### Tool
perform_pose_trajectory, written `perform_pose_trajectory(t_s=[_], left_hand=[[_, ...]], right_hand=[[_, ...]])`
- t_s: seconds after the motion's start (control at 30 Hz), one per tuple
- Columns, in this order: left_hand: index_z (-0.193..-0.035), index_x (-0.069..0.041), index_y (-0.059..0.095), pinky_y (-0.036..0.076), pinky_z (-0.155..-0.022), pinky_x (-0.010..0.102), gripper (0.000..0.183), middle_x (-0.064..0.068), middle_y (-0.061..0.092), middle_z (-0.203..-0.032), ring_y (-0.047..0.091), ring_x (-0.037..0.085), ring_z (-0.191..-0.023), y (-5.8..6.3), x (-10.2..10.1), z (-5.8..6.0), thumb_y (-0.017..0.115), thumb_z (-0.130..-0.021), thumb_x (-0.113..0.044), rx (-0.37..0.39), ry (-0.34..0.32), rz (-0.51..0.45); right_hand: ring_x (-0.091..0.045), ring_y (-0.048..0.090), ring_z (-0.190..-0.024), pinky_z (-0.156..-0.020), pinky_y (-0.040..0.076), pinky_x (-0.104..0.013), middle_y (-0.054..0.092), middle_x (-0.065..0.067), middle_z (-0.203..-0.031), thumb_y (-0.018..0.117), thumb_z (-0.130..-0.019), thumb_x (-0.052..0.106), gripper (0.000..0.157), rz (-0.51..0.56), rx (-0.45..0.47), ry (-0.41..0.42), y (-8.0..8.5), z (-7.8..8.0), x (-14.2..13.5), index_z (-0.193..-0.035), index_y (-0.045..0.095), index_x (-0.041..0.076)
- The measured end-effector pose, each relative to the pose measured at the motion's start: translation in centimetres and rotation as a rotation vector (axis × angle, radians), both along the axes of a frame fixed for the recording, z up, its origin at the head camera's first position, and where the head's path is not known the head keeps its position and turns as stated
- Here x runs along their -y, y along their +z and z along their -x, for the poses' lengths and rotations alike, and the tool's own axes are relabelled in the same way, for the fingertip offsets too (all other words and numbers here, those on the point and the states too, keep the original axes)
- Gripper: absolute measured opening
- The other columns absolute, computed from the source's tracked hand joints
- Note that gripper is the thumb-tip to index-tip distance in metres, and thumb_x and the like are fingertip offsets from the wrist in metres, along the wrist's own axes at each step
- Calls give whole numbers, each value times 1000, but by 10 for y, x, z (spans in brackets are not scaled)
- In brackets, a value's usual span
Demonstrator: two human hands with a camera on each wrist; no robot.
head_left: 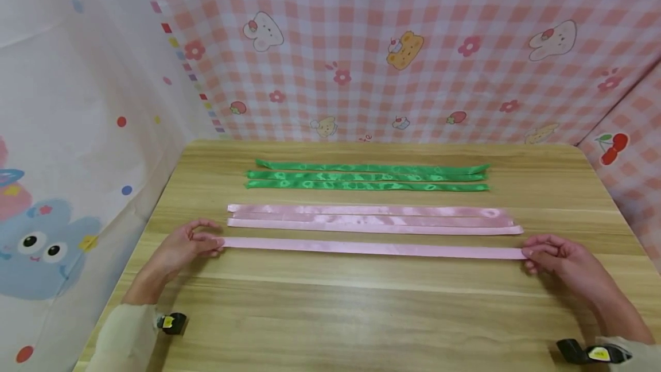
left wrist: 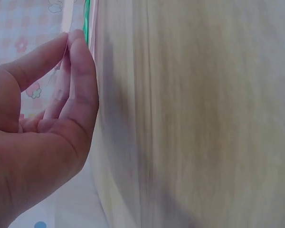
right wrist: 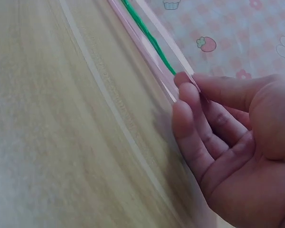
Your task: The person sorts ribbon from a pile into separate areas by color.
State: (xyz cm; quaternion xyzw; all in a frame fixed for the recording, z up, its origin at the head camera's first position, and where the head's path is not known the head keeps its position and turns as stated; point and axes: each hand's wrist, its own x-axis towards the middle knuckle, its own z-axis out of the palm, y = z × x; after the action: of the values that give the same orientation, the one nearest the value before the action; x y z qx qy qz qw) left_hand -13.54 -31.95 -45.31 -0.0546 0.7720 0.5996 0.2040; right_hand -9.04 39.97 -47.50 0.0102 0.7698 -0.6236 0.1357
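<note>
A pale pink ribbon (head_left: pixel 372 247) is stretched straight between both hands, close over the table. My left hand (head_left: pixel 183 248) pinches its left end between thumb and fingertips; the left wrist view shows the same pinch, with the ribbon (left wrist: pixel 67 16) running upward from it. At the other end my right hand (head_left: pixel 565 266) pinches the ribbon between thumb and forefinger, the other fingers loosely bent in the right wrist view. Just beyond it, several pink ribbons (head_left: pixel 361 220) lie flat, side by side and nearly parallel to the held one.
Farther back lie 3 green ribbons (head_left: pixel 366 177) in a row, shorter than the pink ones. The wooden table (head_left: pixel 330 314) reaches a checked pink cloth (head_left: pixel 361 27) at the back. A white printed cloth (head_left: pixel 93 102) hangs along the left side.
</note>
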Motion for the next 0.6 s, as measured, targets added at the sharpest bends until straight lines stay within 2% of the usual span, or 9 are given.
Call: perform_pose_trajectory(t_s=[0.23, 0.43, 0.6], left_hand=[[-128, 12, 43, 59, -73, 24, 48, -1, 76, -85, 71, 10, -77, -3, -4, 9, 69, -92, -4, -14, 82, 20], [-130, 9, 44, 58, -72, 22, 53, -3, 75, -85, 70, 8, -76, -4, -11, 15, 73, -91, -11, -1, 122, 80], [-130, 7, 46, 57, -70, 21, 53, -4, 75, -83, 69, 7, -75, -8, -12, 17, 74, -90, -13, 9, 142, 114]], right_hand=[[-11, 65, -67, -57, 56, -26, 73, 1, -82, 63, -97, 7, 3, 19, -34, -108, -5, 8, 6, -99, 63, 9], [-10, 63, -59, -51, 54, -25, 75, 5, -81, 68, -94, 7, 6, 75, -51, -192, -9, 12, 10, -93, 64, 11], [-9, 62, -56, -49, 53, -24, 75, 6, -78, 70, -92, 7, 7, 101, -52, -229, -12, 13, 12, -92, 64, 10]])
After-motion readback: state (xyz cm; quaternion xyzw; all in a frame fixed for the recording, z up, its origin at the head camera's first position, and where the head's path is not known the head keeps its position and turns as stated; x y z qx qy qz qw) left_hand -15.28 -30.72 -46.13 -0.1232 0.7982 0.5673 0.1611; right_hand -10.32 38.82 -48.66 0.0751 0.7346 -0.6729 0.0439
